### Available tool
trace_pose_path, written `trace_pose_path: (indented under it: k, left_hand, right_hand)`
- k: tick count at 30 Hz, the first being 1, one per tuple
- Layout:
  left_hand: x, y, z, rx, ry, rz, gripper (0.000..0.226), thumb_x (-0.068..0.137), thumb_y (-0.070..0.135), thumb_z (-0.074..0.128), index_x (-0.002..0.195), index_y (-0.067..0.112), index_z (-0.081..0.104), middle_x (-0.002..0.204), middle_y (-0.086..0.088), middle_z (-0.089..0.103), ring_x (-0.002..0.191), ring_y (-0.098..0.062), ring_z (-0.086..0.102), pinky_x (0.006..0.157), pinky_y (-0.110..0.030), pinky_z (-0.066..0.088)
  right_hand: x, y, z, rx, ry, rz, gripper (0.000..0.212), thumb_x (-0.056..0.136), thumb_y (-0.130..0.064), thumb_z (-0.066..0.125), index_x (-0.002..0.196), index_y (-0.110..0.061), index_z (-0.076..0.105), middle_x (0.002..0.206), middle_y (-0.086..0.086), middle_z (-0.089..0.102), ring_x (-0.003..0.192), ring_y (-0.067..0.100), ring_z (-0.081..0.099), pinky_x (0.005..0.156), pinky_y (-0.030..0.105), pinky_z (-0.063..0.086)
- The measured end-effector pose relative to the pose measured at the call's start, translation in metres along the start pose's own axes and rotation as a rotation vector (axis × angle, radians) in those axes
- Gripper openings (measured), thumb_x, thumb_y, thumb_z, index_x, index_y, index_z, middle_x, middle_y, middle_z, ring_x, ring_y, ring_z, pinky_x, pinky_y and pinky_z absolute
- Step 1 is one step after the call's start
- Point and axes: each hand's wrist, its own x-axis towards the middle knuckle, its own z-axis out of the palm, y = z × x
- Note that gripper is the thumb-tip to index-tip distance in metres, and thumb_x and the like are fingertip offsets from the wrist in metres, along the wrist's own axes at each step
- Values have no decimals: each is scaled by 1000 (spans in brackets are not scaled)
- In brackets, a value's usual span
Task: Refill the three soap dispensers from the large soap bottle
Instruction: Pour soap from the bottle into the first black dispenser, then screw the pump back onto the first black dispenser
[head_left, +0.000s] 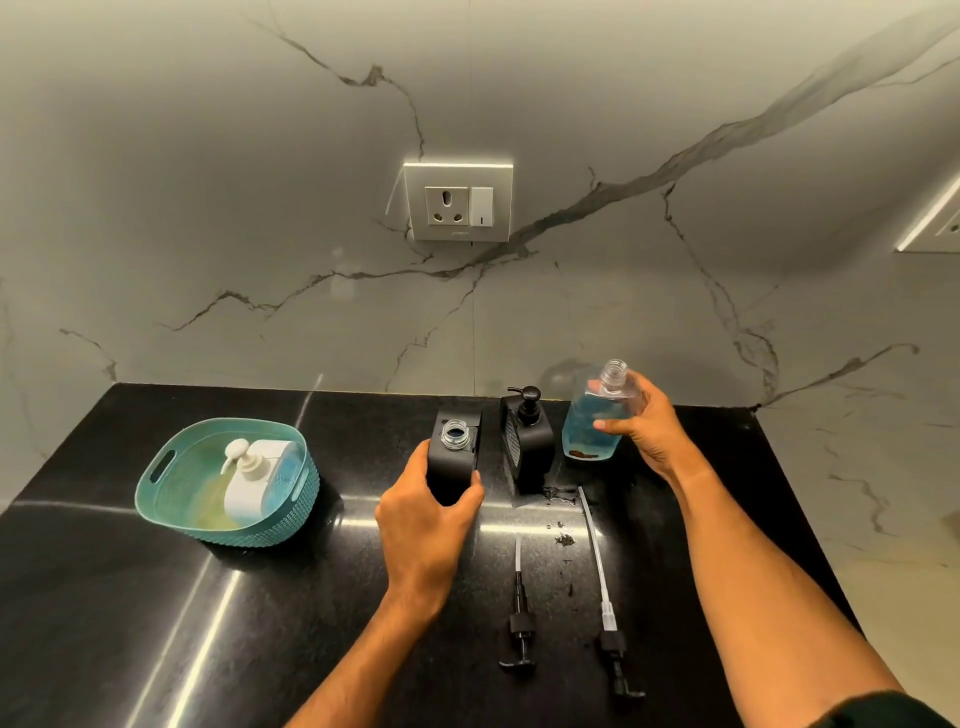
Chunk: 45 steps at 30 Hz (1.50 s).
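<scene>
Marble walls back a black desk (156, 597). Left hand (426, 514) grips an uncapped black dispenser (457, 457); right hand (641, 421) grasps the large soap bottle (595, 421), open and upright beside a capped dispenser (527, 441). Pouring seems next: tilt the bottle's neck over the open mouth.

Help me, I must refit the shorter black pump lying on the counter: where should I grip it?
Pinch the shorter black pump at its threaded collar, coming from above. It lies flat on the counter, spout toward you, thin tube pointing at the open black dispenser. The collar looks the thickest, stiffest part; the tube would likely bend.
</scene>
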Motion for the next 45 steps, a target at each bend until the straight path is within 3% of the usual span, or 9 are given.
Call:
trace_pose_path:
  k: [5, 11, 19, 26, 31, 35, 38, 41, 45]
  left_hand:
    - [0, 3, -4, -8, 6, 7, 45, 83, 31, 84, 122, 34, 63, 93, 29, 65, 89, 8, 67, 69, -7, 54]
    - [-8, 8, -10, -8, 10, 26, 40, 83, 30, 84, 116, 36, 62, 89, 25, 67, 84, 5, 68, 69, -14, 58]
    - [-24, 16, -22, -16, -6, 58, 41, 83, 28, 84, 117, 33, 62, 90, 31, 63, 87, 8, 67, 69, -14, 58]
    - [-48, 16, -31, -22, -26, 54, 42, 82, 27, 86, 117, 32, 62, 90, 35, 60, 89, 12, 65, 71, -7, 53]
    - [-63, 12, -36, -28, -29, 35, 36, 83, 30, 83, 113, 32, 64, 91, 23, 69, 83, 3, 68, 71, -22, 59]
    - [-72, 7, -42, -24, -36, 20, 35, 82, 30, 84, 112, 31, 64, 89, 19, 71, 81, -1, 69, 71, -28, 60]
    - [-80, 3, -46, -22, -50, 14, 38, 82, 31, 84, 113, 31, 63, 89, 22, 68, 83, 2, 68, 71, -17, 56]
    - [-86, 0, -49, -34, -72, 15, 38, 83, 31, 84, 115, 32, 63, 92, 23, 68, 87, 6, 67, 72, -10, 53]
    - [-91, -3, -52, -39, -76, 14, 34, 83, 31, 83, 110, 34, 62, 88, 23, 69, 85, 3, 68, 70, -12, 53]
  right_hand:
    - [-9, -8, -3, -9, 25, -35, 90, 64, 19, 83, 138, -24, 57, 137, 3, 65, 129, 23, 60, 91, 32, 60]
    - [-29, -16, -10, -87, 152, -112, 100, 66, 8, 88, 151, -24, 45, 149, 2, 53, 141, 21, 47, 115, 44, 43]
    - [-83, -17, -3, -185, 263, -244, 96, 70, -5, 91, 148, -37, 46, 148, -10, 52, 141, 8, 44, 118, 39, 35]
    - [-135, -8, 42, -283, 205, -298, 89, 71, -6, 91, 145, -33, 51, 139, -14, 58, 133, -2, 50, 107, 22, 42]
    - [-168, 18, 83, -343, 239, -251, 72, 75, -2, 87, 138, -21, 58, 124, -7, 66, 116, 10, 61, 94, 28, 54]
    - [-190, 43, 115, -389, 287, -193, 51, 76, -6, 88, 118, -23, 66, 101, -6, 69, 91, 18, 68, 76, 22, 58]
    - [-206, 58, 136, -586, 297, -118, 41, 75, -28, 89, 109, -24, 66, 92, -10, 68, 79, 14, 66, 74, 28, 57]
    - [-220, 72, 152, -891, 265, -59, 52, 76, -51, 82, 113, -22, 59, 100, -4, 66, 92, 18, 64, 84, 35, 53]
    - [-229, 84, 165, -1090, 196, 2, 52, 81, -52, 74, 112, -17, 51, 108, 5, 63, 103, 29, 64, 86, 37, 49]
